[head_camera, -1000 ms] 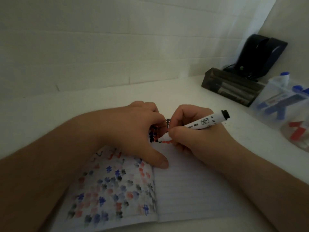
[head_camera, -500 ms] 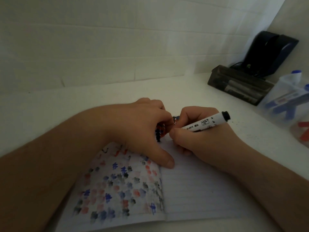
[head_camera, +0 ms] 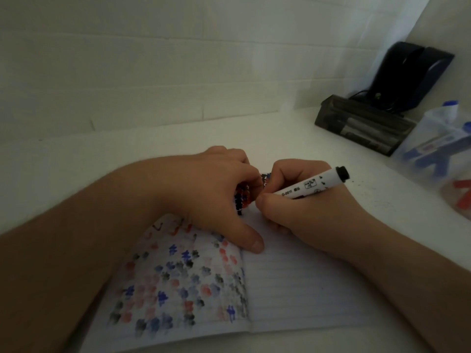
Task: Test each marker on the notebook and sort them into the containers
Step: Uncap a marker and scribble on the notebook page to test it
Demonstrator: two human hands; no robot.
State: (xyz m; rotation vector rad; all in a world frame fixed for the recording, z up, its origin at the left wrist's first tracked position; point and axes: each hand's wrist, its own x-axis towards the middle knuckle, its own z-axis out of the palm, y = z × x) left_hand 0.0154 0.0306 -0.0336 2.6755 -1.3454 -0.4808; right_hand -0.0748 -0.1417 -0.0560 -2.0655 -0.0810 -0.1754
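Can't see the tip of the marker (head_camera: 312,186); hidden inside the right hand (head_camera: 303,200). Top of the notebook (head_camera: 293,284) covered by both hands. Left hand (head_camera: 214,189) fingers tucked under, out of sight. Clear tub of blue markers (head_camera: 438,146) cut off at the right edge. Red markers (head_camera: 462,197) blurry, half out of the picture.

White marker (head_camera: 314,185) tilted over open notebook (head_camera: 293,289)

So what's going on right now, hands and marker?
Right hand grips marker, tip hidden at the notebook. Left hand rests on the page, holding it flat. Nothing blocking.
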